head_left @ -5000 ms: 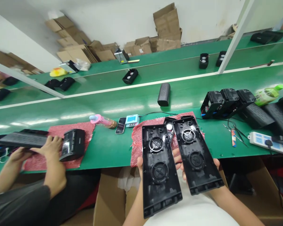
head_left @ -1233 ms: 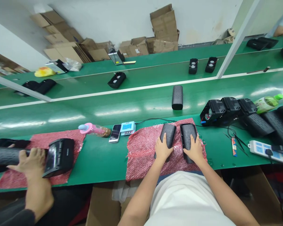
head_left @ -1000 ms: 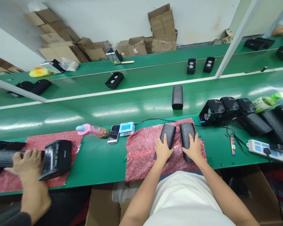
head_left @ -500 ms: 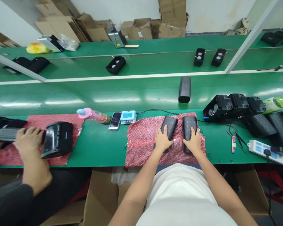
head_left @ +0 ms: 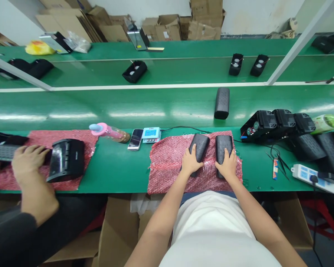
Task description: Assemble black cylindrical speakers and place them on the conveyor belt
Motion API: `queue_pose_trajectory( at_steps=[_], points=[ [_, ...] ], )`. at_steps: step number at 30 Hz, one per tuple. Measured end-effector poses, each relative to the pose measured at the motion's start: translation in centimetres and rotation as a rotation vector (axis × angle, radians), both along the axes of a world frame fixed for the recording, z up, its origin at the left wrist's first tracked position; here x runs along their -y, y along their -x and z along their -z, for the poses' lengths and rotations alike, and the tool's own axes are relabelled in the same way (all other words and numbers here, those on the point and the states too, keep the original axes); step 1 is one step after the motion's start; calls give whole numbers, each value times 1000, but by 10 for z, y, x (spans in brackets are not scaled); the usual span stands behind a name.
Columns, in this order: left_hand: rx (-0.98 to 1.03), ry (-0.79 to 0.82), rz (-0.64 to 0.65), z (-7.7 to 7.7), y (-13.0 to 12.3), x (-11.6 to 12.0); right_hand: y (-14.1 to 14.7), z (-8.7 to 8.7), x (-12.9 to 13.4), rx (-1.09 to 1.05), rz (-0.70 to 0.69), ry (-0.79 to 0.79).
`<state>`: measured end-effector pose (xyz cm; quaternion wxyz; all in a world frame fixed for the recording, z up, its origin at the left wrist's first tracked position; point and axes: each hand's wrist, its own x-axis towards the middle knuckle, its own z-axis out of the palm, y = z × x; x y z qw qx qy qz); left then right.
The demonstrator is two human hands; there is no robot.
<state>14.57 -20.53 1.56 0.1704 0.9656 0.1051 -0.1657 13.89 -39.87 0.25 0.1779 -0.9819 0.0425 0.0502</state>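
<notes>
Two black speaker housings lie side by side on a sheet of pink bubble wrap (head_left: 164, 163). My left hand (head_left: 191, 162) is wrapped round the lower part of the left speaker housing (head_left: 201, 142), which leans a little to the right. Around the right speaker housing (head_left: 223, 142), which lies nearly straight, my right hand (head_left: 227, 165) has its thumb and fingers on either side. Both housings rest on the wrap, patterned face up. Their lower ends are partly covered by my hands.
Behind the wrap is another black housing (head_left: 222, 103). Opened speaker units (head_left: 267, 120) and a power strip (head_left: 313, 178) are at right. A small blue-white device (head_left: 151, 135), phone (head_left: 135, 139) and pink-capped bottle (head_left: 110, 132) lie left. A co-worker's hand (head_left: 29, 159) works at far left.
My hands keep their grip on the two housings, with hardly any movement. The view has shifted slightly, and the lone housing behind the wrap has slid a little to the right.
</notes>
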Motion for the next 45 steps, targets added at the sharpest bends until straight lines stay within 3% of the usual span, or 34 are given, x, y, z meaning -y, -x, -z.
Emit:
queue_pose_trajectory(
  at_steps=[6,10,15,20,24,28,32,37,45],
  points=[
    [36,192,20,5,-8,-33,-2,-6,-9,-25,34,16],
    [-24,112,-9,-2,-17,-55,-1,-7,-10,-27,48,-28],
    [-26,25,-52,-18,-16,-44,-4,-3,1,-11,77,-178],
    [33,-78,-188,-17,-11,-27,-19,7,30,-62,161,-402],
    [8,-34,-207,-16,-14,-40,-27,13,47,-210,220,-580],
    [-41,17,-236,-19,-4,-51,-28,12,43,-337,218,-684],
    [-101,49,-272,-20,19,-42,-22,9,16,-347,261,-635],
    [-125,73,-298,-18,50,-22,1,5,-21,-345,326,-451],
    [-116,81,-349,-14,75,-7,38,-7,-37,-373,316,-302]
  ],
)
